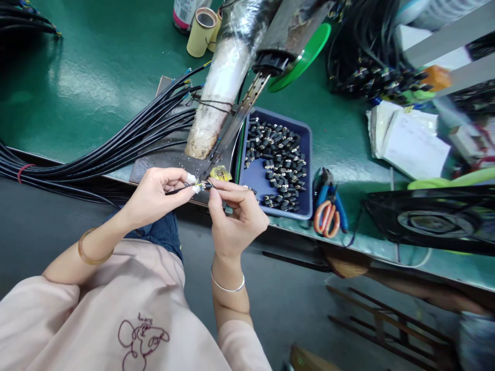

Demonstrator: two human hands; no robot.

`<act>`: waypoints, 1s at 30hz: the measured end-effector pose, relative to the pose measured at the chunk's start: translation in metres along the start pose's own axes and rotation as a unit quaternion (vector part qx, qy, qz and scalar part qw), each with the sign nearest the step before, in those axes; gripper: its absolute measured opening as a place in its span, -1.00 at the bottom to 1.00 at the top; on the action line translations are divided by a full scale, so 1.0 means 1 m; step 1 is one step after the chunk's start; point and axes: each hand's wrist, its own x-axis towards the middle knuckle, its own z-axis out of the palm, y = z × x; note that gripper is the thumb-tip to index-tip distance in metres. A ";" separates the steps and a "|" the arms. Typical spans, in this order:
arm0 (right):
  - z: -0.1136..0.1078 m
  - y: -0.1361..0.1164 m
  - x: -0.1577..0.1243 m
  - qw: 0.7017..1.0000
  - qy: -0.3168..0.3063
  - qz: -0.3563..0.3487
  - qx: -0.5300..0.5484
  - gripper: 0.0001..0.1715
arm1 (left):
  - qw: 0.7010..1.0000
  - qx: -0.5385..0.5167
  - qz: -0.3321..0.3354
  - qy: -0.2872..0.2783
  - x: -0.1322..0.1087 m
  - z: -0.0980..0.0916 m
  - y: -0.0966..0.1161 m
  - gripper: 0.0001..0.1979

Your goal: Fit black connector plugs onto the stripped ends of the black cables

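Observation:
My left hand (164,191), with white wraps on two fingertips, pinches the end of a black cable (176,191) whose thin coloured wires stick out. Facing it, my right hand (240,206) pinches a small black connector (208,185) between thumb and forefinger. Wires and connector meet between the fingertips; whether they are joined is too small to tell. Just above them points the tip of a soldering iron (228,139), fixed in a stand. To the right, a blue-grey tray (253,178) holds many loose black connectors (280,154).
A bundle of black cables (96,152) runs in from the left. A film-wrapped tube (220,82) slants down beside the iron. Pliers and orange-handled cutters (327,219) lie right of the tray. A black fan (433,219), papers (413,136) and more cables stand further right.

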 end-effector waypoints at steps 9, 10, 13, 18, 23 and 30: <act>0.001 -0.003 0.002 0.998 0.001 -0.060 -0.028 -0.85 | 0.999 0.032 0.016 0.021 0.001 0.004 0.006 -0.82; 0.001 -0.003 0.002 0.998 -0.004 -0.056 -0.027 -0.86 | 0.999 0.040 0.018 0.021 0.001 0.003 0.006 -0.81; 0.000 -0.003 0.002 0.999 -0.016 -0.041 -0.023 -0.87 | 0.998 0.055 0.020 0.014 0.000 0.003 0.007 -0.80; -0.002 -0.003 0.002 0.999 -0.016 -0.044 -0.020 -0.86 | 0.998 0.064 0.027 0.011 0.001 0.002 0.008 -0.82; -0.002 -0.003 0.006 0.999 -0.023 -0.038 -0.001 -0.86 | 0.999 0.039 0.025 0.011 0.005 0.003 0.008 -0.82; -0.001 -0.002 0.010 0.999 -0.025 -0.043 -0.018 -0.87 | 0.999 0.046 0.018 0.018 0.008 0.003 0.010 -0.82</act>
